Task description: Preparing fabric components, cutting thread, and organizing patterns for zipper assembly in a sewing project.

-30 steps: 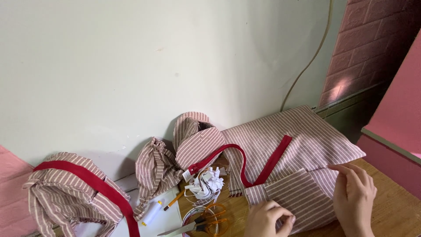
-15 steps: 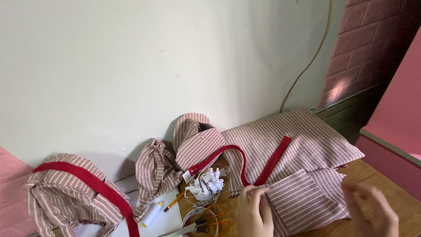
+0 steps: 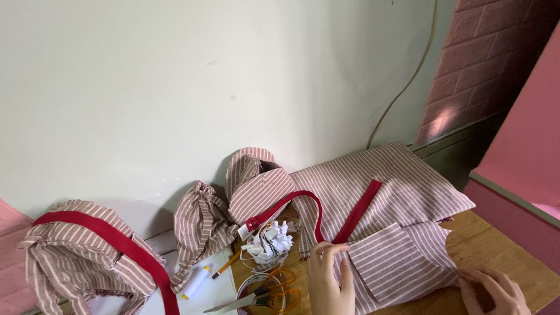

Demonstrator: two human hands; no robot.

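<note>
A small striped pink-and-white fabric piece lies on a larger striped fabric panel with a dark red strap across it. My left hand presses its fingertips on the left edge of the small piece. At the lower right my right hand pinches that piece's right corner against the wooden table.
Orange-handled scissors, a heap of white paper tags, a pencil and a white tube lie left of my hands. Striped pouches and a red-strapped bundle lean against the pale wall. A pink board stands right.
The small striped piece has shifted and turned on the panel. My left hand moved up onto its left edge; my right hand dropped to its lower right corner.
</note>
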